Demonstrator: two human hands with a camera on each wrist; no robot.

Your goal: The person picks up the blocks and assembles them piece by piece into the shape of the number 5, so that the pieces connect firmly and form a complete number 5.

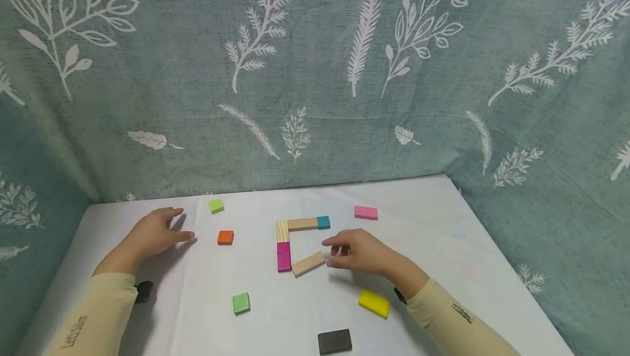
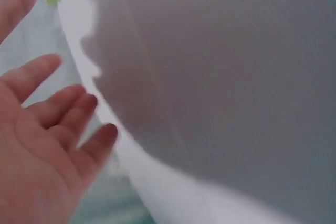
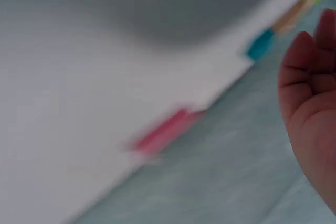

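In the head view my right hand [image 1: 361, 252] hovers by the right end of a slanted plain wooden block [image 1: 308, 264], thumb and index finger apart; whether a fingertip touches it I cannot tell. That block's left end meets a magenta block [image 1: 284, 257]. Above the magenta one lies a pale grained block [image 1: 282, 231], followed by another plain wooden block [image 1: 302, 224] and a blue block [image 1: 323, 222] to the right. My left hand [image 1: 155, 234] is held over the table's left side with fingers spread and nothing in them, nearest to an orange block [image 1: 225, 237].
Loose blocks lie around: lime [image 1: 216, 206], green [image 1: 241, 303], pink [image 1: 366, 212], yellow [image 1: 374, 304] and black [image 1: 335, 342]. The white table [image 1: 467, 268] is bordered at the back and sides by a leaf-patterned green cloth [image 1: 325, 126].
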